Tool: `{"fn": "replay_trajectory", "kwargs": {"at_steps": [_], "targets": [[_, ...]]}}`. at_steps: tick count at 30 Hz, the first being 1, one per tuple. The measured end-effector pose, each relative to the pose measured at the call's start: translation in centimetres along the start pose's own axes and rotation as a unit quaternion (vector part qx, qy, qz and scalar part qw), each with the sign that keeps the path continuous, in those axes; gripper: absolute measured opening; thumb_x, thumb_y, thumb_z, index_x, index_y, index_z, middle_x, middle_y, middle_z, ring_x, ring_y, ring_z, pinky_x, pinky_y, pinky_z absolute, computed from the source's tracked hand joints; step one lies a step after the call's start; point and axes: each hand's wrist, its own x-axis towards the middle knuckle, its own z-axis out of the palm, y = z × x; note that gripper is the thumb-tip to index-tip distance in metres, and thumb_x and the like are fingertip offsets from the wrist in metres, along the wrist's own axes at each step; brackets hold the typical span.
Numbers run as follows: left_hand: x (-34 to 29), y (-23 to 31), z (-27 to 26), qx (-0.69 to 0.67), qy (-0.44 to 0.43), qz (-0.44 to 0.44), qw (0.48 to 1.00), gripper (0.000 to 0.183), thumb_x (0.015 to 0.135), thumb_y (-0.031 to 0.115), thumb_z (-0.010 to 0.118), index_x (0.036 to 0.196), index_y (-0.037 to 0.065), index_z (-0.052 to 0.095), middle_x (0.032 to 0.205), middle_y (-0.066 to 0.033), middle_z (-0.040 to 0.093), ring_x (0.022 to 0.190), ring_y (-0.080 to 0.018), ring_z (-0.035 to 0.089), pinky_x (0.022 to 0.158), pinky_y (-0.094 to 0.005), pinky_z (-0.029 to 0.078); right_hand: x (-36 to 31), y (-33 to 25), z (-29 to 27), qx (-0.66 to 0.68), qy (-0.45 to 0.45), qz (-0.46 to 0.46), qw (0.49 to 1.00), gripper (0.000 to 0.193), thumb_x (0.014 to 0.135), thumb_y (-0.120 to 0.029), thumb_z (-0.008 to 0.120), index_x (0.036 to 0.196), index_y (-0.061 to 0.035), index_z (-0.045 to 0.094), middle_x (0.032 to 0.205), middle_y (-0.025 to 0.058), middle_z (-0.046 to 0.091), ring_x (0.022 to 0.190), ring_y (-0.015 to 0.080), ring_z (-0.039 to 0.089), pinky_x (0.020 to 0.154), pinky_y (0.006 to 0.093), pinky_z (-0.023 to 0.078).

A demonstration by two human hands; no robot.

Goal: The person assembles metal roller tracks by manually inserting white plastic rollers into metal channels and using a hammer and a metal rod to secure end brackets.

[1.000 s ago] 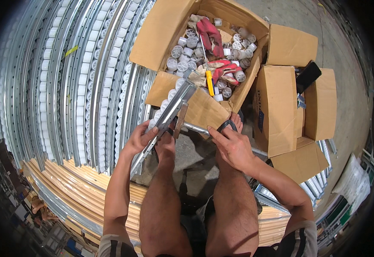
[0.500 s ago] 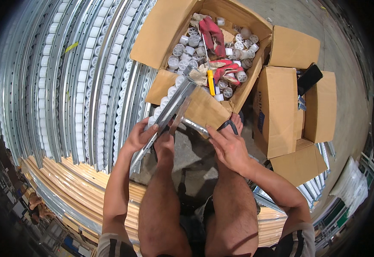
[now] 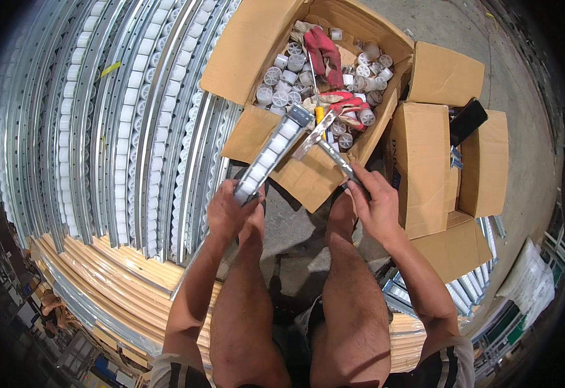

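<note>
My left hand is closed round the lower part of a roller track, a metal channel lined with white plastic rollers. Its roller side faces up and its far end tilts away from me, over the box flap. In my right hand is a hammer, gripped by its handle. The metal hammer head is close beside the track's far end. Beyond both lies an open cardboard box of loose white rollers. Red-and-white work gloves and a yellow-handled screwdriver rest on the rollers.
Many long roller tracks lie side by side on the left. Tan wrapped lengths are stacked nearer me. A second cardboard box stands on the right, with a black flat object at its top. Clear plastic wrapping lies farther right.
The track has rolled over, so its rollers now face up, and my left hand has shifted its hold. My right hand has raised the hammer away from me, from beside the track toward its far end.
</note>
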Motion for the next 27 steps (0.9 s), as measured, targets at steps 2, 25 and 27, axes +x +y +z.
{"fn": "replay_trajectory", "kwargs": {"at_steps": [2,25,27], "targets": [[-1.0,-0.9,0.9,0.013,0.149,0.155,0.977,0.046,0.076,0.027,0.088,0.103,0.002,0.060,0.107,-0.0185,0.062,0.090,-0.0409,0.063,0.074,-0.0488,0.051,0.4,0.4,-0.2,0.001,0.024,0.009,1.000,0.033,0.094,-0.013,0.067,0.125,-0.0036,0.066,0.087,0.0174,0.065,0.074,0.0337,0.066,0.066,0.0410,0.053],[-4.1,-1.6,8.6,-0.027,0.079,-0.176,0.981,0.048,0.098,0.043,0.060,0.111,-0.003,0.063,0.117,-0.0208,0.062,0.111,-0.0365,0.054,0.094,-0.0440,0.042,1.9,2.4,-9.8,-0.171,-0.098,0.154,0.968,0.040,0.098,-0.037,0.057,0.112,-0.0015,0.067,0.103,0.0243,0.069,0.098,0.0419,0.068,0.086,0.0525,0.054],[-3.6,-1.1,9.2,-0.002,0.083,-0.164,0.983,0.048,0.099,0.042,0.058,0.112,-0.004,0.063,0.119,-0.0214,0.061,0.113,-0.0372,0.054,0.096,-0.0443,0.041,1.9,6.3,-13.9,-0.160,0.008,0.201,0.966,0.031,0.095,-0.027,0.062,0.114,-0.0034,0.069,0.110,0.0240,0.069,0.100,0.0406,0.068,0.086,0.0504,0.055]]}}
